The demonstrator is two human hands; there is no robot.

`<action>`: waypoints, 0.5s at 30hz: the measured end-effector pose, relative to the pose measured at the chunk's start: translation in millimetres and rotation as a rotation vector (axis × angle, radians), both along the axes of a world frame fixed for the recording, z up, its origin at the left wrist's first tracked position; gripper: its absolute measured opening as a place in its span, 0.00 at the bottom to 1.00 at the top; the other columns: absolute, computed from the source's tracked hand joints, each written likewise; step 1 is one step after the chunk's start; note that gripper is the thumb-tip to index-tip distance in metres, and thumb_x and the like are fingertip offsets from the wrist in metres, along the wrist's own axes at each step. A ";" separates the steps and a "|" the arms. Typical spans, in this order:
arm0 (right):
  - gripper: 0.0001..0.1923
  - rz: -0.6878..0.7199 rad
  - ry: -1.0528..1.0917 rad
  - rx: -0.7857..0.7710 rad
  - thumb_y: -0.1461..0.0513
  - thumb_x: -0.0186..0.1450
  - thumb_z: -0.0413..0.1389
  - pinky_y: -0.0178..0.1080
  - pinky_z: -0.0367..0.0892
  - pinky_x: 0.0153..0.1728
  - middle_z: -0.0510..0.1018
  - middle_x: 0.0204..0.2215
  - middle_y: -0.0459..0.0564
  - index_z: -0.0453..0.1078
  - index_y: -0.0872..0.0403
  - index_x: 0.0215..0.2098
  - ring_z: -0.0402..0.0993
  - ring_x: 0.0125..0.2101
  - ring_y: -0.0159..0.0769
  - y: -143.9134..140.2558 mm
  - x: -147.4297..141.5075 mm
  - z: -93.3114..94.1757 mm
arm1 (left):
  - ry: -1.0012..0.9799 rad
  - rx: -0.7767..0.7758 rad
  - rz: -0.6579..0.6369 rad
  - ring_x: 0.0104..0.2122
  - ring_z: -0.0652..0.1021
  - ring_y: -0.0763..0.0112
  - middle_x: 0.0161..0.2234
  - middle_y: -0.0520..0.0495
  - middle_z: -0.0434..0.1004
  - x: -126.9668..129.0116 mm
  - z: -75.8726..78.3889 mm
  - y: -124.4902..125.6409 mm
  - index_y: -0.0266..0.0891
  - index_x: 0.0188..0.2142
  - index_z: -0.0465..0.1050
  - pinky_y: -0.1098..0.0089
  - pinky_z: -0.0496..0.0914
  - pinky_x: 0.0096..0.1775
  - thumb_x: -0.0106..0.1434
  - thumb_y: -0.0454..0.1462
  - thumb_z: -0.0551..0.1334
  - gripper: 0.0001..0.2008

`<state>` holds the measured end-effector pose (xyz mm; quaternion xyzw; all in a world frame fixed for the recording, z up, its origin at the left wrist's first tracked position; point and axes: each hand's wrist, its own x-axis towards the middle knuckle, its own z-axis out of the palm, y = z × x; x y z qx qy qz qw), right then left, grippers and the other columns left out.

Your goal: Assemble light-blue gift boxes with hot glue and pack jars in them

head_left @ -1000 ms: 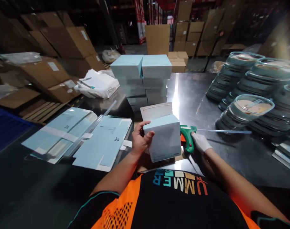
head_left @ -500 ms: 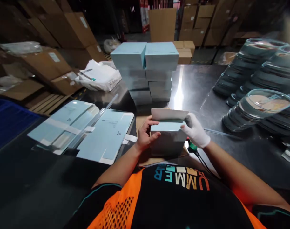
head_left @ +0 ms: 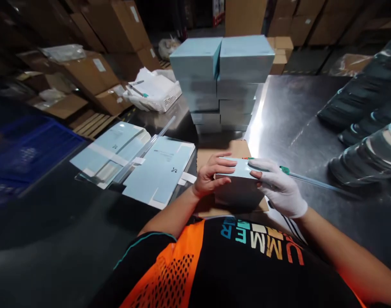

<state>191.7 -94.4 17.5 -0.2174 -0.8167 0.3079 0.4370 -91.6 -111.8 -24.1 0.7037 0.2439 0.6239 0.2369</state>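
A small light blue box [head_left: 235,191] stands upright on a brown cardboard sheet [head_left: 242,147] close to my body, its top closed. My left hand [head_left: 211,174] is bare; its fingers lie over the box's top left, with the thumb against the near side. On the opposite end, my right hand [head_left: 282,186] wears a white glove with bare fingertips showing. It grips the top right edge between fingers and thumb. Behind the right hand, a green piece [head_left: 284,170] shows, mostly hidden.
Stacked light blue boxes [head_left: 195,64] stand just beyond the cardboard. Flat light blue cartons [head_left: 159,167] in banded bundles lie left, near a white basket [head_left: 169,100] of papers. Stacks of clear, round plastic-like items [head_left: 368,154] rise at right. A blue crate [head_left: 44,145] sits far left.
The box's raised top flap has folded down, and the top is now closed. My right hand has moved over the top right edge. The camera view has turned left.
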 end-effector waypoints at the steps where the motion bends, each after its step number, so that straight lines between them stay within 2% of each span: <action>1: 0.12 -0.036 0.011 -0.054 0.51 0.76 0.65 0.63 0.74 0.69 0.85 0.62 0.56 0.86 0.42 0.53 0.81 0.64 0.53 -1.9 -1.3 -0.2 | -0.037 -0.087 0.040 0.69 0.79 0.42 0.61 0.36 0.85 2.4 -4.7 -3.6 0.50 0.56 0.85 0.36 0.71 0.69 0.65 0.58 0.77 0.26; 3: 0.18 -0.146 0.042 -0.180 0.44 0.75 0.65 0.65 0.70 0.73 0.83 0.65 0.56 0.86 0.43 0.54 0.79 0.67 0.55 -4.7 -3.4 -0.8 | -0.086 -0.336 0.101 0.70 0.77 0.37 0.69 0.30 0.78 7.9 -17.1 -13.8 0.48 0.65 0.78 0.38 0.73 0.68 0.51 0.64 0.82 0.48; 4: 0.22 -0.209 0.067 -0.247 0.42 0.74 0.65 0.64 0.67 0.75 0.82 0.67 0.57 0.86 0.44 0.57 0.77 0.69 0.55 -4.9 -4.3 -0.7 | -0.082 -0.481 0.108 0.69 0.78 0.36 0.69 0.29 0.76 10.4 -23.7 -20.2 0.47 0.68 0.75 0.40 0.75 0.65 0.44 0.64 0.84 0.56; 5: 0.28 -0.263 0.106 -0.310 0.39 0.73 0.65 0.64 0.66 0.76 0.80 0.69 0.57 0.83 0.44 0.62 0.76 0.70 0.55 -3.7 -5.1 0.0 | -0.062 -0.617 0.101 0.65 0.81 0.37 0.67 0.28 0.78 12.3 -29.3 -27.0 0.46 0.68 0.73 0.42 0.78 0.63 0.41 0.62 0.86 0.59; 7: 0.43 -0.313 0.191 -0.419 0.34 0.69 0.66 0.62 0.65 0.77 0.73 0.75 0.59 0.73 0.44 0.74 0.73 0.73 0.56 2.3 -5.5 3.7 | -0.030 -0.821 0.073 0.57 0.86 0.41 0.60 0.31 0.84 12.8 -32.8 -38.5 0.43 0.65 0.74 0.46 0.81 0.57 0.42 0.59 0.87 0.56; 9: 0.59 -0.287 0.271 -0.488 0.28 0.64 0.66 0.62 0.66 0.76 0.64 0.80 0.60 0.58 0.42 0.83 0.69 0.76 0.58 11.0 -3.5 9.6 | -0.093 -0.863 0.067 0.53 0.87 0.45 0.53 0.34 0.87 7.5 -18.8 -40.8 0.42 0.62 0.75 0.51 0.83 0.53 0.47 0.61 0.84 0.50; 10: 0.64 -0.271 0.306 -0.501 0.26 0.62 0.66 0.62 0.67 0.75 0.58 0.83 0.61 0.52 0.41 0.85 0.66 0.77 0.59 14.8 -1.3 12.6 | -0.147 -0.831 0.078 0.51 0.88 0.47 0.51 0.36 0.87 2.4 -4.0 -36.1 0.41 0.61 0.75 0.54 0.83 0.52 0.49 0.62 0.83 0.48; 12: 0.65 -0.265 0.325 -0.502 0.25 0.62 0.64 0.63 0.68 0.74 0.54 0.84 0.60 0.48 0.40 0.85 0.63 0.79 0.60 18.3 4.6 16.7 | -0.238 -0.703 0.130 0.49 0.88 0.52 0.45 0.39 0.87 -12.9 40.2 -13.9 0.41 0.57 0.75 0.58 0.82 0.50 0.53 0.64 0.81 0.43; 14: 0.57 -0.280 0.237 -0.491 0.28 0.66 0.62 0.65 0.68 0.74 0.60 0.82 0.61 0.55 0.42 0.83 0.65 0.77 0.61 14.9 11.5 15.5 | -0.280 -0.528 0.220 0.44 0.88 0.56 0.40 0.44 0.85 -34.7 99.4 20.6 0.42 0.52 0.75 0.64 0.81 0.43 0.49 0.64 0.82 0.42; 15: 0.51 -0.278 0.149 -0.485 0.30 0.69 0.62 0.66 0.68 0.74 0.66 0.79 0.63 0.61 0.45 0.80 0.68 0.76 0.61 11.5 14.8 12.0 | -0.282 -0.451 0.272 0.42 0.87 0.58 0.38 0.46 0.83 -47.4 132.2 39.4 0.41 0.51 0.75 0.66 0.80 0.40 0.51 0.65 0.81 0.41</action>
